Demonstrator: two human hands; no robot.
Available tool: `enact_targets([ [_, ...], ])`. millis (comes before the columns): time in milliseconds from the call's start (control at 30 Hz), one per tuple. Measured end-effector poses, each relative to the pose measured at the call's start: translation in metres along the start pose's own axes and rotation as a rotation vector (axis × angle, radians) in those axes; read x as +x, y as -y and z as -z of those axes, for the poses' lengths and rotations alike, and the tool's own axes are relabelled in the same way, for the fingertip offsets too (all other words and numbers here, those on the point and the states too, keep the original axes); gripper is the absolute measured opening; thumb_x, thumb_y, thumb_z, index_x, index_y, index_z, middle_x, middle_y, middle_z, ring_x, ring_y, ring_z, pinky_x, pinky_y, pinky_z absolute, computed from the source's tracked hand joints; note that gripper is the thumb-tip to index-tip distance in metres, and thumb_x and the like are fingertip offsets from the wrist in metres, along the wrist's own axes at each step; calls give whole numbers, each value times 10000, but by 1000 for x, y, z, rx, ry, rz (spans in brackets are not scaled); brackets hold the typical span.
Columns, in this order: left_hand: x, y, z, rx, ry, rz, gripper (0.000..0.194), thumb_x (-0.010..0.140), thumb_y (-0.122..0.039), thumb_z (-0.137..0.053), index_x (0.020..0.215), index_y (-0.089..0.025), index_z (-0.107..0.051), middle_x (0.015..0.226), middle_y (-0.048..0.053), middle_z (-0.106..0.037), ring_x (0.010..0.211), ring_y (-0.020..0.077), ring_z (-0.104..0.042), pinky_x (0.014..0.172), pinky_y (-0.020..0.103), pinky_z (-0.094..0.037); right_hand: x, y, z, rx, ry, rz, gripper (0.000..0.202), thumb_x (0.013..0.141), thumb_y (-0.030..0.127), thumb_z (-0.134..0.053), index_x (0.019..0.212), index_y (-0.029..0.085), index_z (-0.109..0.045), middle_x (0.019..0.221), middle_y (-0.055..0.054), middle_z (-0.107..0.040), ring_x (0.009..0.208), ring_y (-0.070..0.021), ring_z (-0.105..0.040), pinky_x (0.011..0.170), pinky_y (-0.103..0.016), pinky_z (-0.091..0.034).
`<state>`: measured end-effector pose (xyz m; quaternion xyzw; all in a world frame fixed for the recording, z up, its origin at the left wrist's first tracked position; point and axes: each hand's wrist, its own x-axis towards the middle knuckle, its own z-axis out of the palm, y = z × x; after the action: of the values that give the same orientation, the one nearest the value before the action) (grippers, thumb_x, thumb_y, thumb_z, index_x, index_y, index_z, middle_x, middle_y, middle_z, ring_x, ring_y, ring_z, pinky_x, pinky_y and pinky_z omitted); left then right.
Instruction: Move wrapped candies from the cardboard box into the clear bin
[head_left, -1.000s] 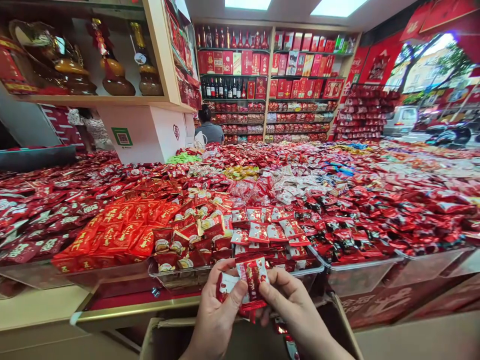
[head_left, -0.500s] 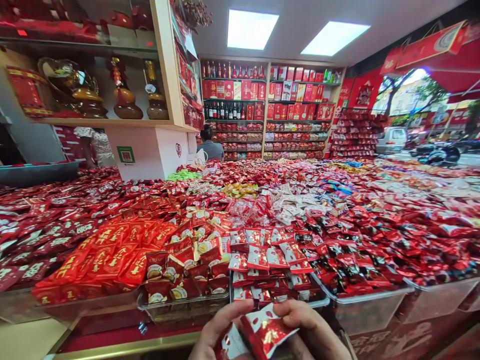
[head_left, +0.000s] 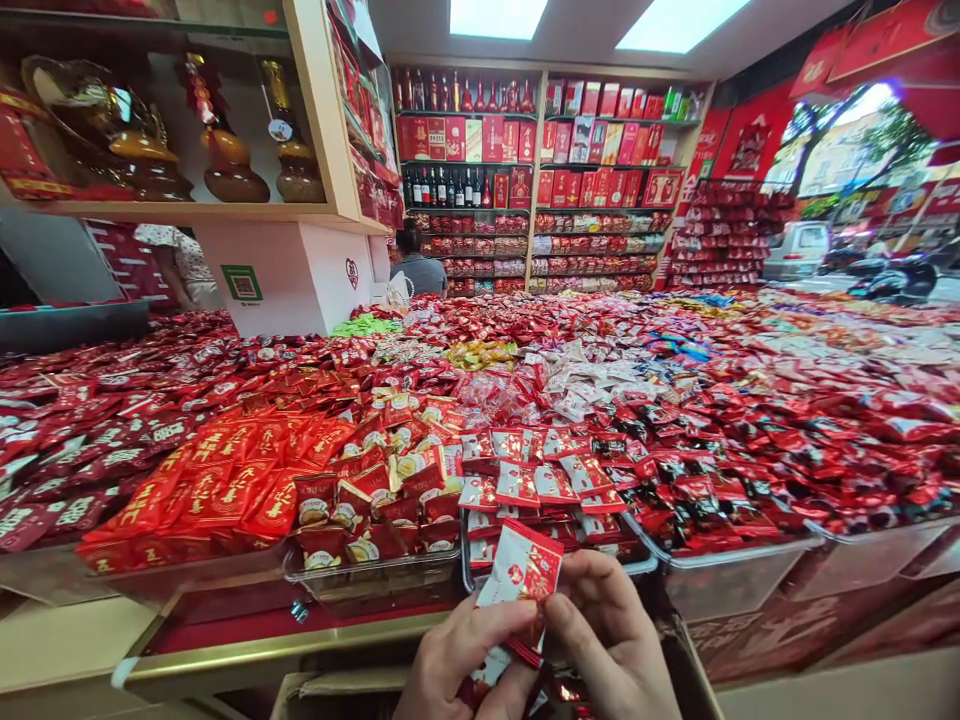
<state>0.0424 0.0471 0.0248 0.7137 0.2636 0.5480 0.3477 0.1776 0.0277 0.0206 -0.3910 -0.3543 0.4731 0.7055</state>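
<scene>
A red-and-white wrapped candy (head_left: 525,565) stands tilted between my hands at the front of the counter. My left hand (head_left: 465,650) pinches its lower left side with the thumb. A second red-and-white packet (head_left: 491,668) shows partly below, within the left fingers. My right hand (head_left: 611,635) has its thumb and curled fingers on the candy's right edge. Just beyond lies a clear bin of matching red-and-white packets (head_left: 555,485). Beneath my hands is an open cardboard box (head_left: 337,685) with some shiny red wrappers, mostly hidden by the hands.
Brown-and-gold packets (head_left: 375,490) and bright red packets (head_left: 225,480) fill bins to the left. Dark red packets (head_left: 720,480) lie to the right. A gold counter edge (head_left: 300,637) runs along the front. A glass cabinet (head_left: 225,205) overhangs the left. A person (head_left: 420,270) is at the back.
The candy has been raised and turned more upright, and my hands have come closer together around it. The view has tipped downward, bringing the cardboard box into sight.
</scene>
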Motion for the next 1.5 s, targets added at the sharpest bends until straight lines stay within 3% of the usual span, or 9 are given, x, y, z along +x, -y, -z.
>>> enact_targets([
  [233, 0, 8, 5, 145, 194, -74, 452, 703, -41, -614, 1075, -295, -577, 899, -16, -684, 784, 123, -635, 730, 175, -499, 10, 6, 7, -31, 60, 74, 186, 735, 247, -684, 746, 208, -503, 691, 36, -552, 579, -79, -536, 538, -175, -455],
  [433, -1, -3, 3, 168, 220, -18, 327, 754, -52, -564, 1003, -263, -553, 839, -14, -659, 726, 119, -623, 682, 177, -488, -1, -4, 22, -442, 219, 494, 262, 796, 105, -571, 1007, 260, -565, 914, -30, -593, 814, -145, -596, 704, -243, -515],
  [667, 1, -3, 9, 249, 292, -12, 162, 734, -136, -605, 846, -231, -535, 705, -23, -611, 575, 111, -558, 537, 169, -440, 0, 8, 25, -512, 281, 484, 230, 828, 89, -520, 977, 262, -553, 839, -14, -593, 745, -139, -611, 656, -239, -525],
  [900, 6, -13, 16, 295, 369, 128, 171, 738, -147, -594, 873, -218, -517, 780, -6, -623, 656, 123, -579, 613, 177, -467, -4, 8, 28, -859, 264, 725, 424, 773, 112, -608, 1142, 317, -568, 1080, -60, -551, 776, -156, -599, 658, -250, -554],
  [1000, 7, -16, 21, 312, 400, 129, 191, 716, -106, -584, 859, -212, -514, 763, -6, -616, 648, 125, -577, 610, 181, -470, -1, 12, 27, -901, 414, 772, 393, 840, 144, -531, 1200, 303, -528, 1039, -58, -630, 853, -189, -624, 728, -268, -559],
  [1100, 8, -18, 26, 353, 379, 69, 203, 715, -93, -590, 861, -219, -528, 780, -1, -627, 674, 136, -594, 647, 192, -478, 9, 21, 20, -990, 556, 944, 392, 851, 97, -485, 1217, 239, -492, 1036, -92, -657, 926, -222, -619, 801, -330, -541],
  [1267, 8, -14, 36, 328, 225, 72, 266, 773, -129, -573, 1000, -261, -533, 994, 15, -652, 860, 154, -631, 752, 191, -488, 42, 23, -1, -1039, 435, 1099, 218, 815, 24, -494, 962, 179, -538, 904, -98, -635, 851, -167, -611, 721, -277, -552],
  [1400, 12, -3, 40, 334, 26, 142, 440, 822, -175, -539, 1238, -288, -452, 1316, 34, -508, 1226, 201, -444, 1040, 314, -338, 70, 17, -17, -1142, 434, 1111, 140, 859, 60, -436, 885, 154, -536, 934, -120, -622, 894, -176, -589, 768, -306, -534],
  [1500, 15, 3, 41, 311, 25, 263, 541, 825, -184, -523, 1339, -259, -372, 1416, 50, -400, 1316, 221, -316, 1102, 392, -235, 83, 13, -24, -1270, 526, 1072, 182, 874, 61, -389, 861, 139, -552, 974, -130, -620, 899, -192, -569, 766, -328, -519],
])
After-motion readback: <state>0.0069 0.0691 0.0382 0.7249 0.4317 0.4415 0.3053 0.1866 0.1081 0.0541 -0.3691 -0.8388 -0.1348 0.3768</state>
